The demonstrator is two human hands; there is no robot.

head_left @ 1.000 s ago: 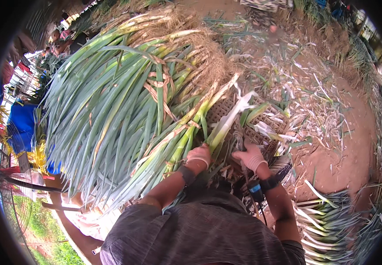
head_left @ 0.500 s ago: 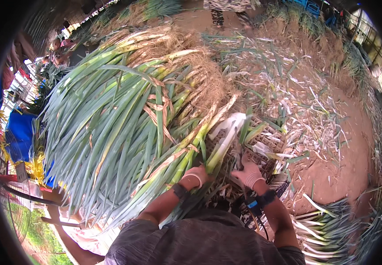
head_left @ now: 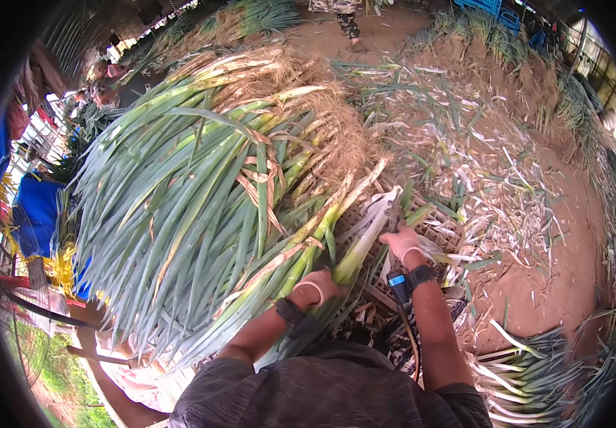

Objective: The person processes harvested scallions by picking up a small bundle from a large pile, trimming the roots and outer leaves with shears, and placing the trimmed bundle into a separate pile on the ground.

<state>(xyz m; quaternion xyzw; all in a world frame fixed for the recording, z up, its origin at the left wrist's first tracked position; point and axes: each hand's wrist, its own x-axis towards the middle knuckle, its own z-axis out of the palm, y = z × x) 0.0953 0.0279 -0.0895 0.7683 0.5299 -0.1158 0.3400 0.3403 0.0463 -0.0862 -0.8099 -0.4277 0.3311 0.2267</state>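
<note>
- The person's left hand (head_left: 316, 287), in a pale glove, has its fingers curled around the lower green part of a single leek (head_left: 366, 235), where the leaves begin to fan out.
- The right hand (head_left: 402, 242), also gloved, closes around the white upper shaft of the same leek, near its root end; exactly how tightly the fingers press cannot be told.
- The leek lies slanting between the two hands, just above a woven plastic crate (head_left: 429, 230) and right beside the large heap of leeks (head_left: 201, 192) on the person's left.
- The heap is laid with leaves toward the lower left and pale shafts and stringy roots toward the upper right; a dried band (head_left: 262, 178) ties part of it.
- Judged from its look, the leek is light and easy for one hand, stiff and firm along the white shaft but floppy in the long leaves.
- The outer skins look loose and may slip or peel under the fingers, and the leaves would crease or tear if bent sharply.
- The firm white shaft seems the best place to grip, with a second hand steadying where shaft turns to leaf.
- Stripped trimmings (head_left: 493, 178) litter the bare earth around the crate, and a smaller pile of cleaned leeks (head_left: 536, 371) lies at the lower right.
</note>
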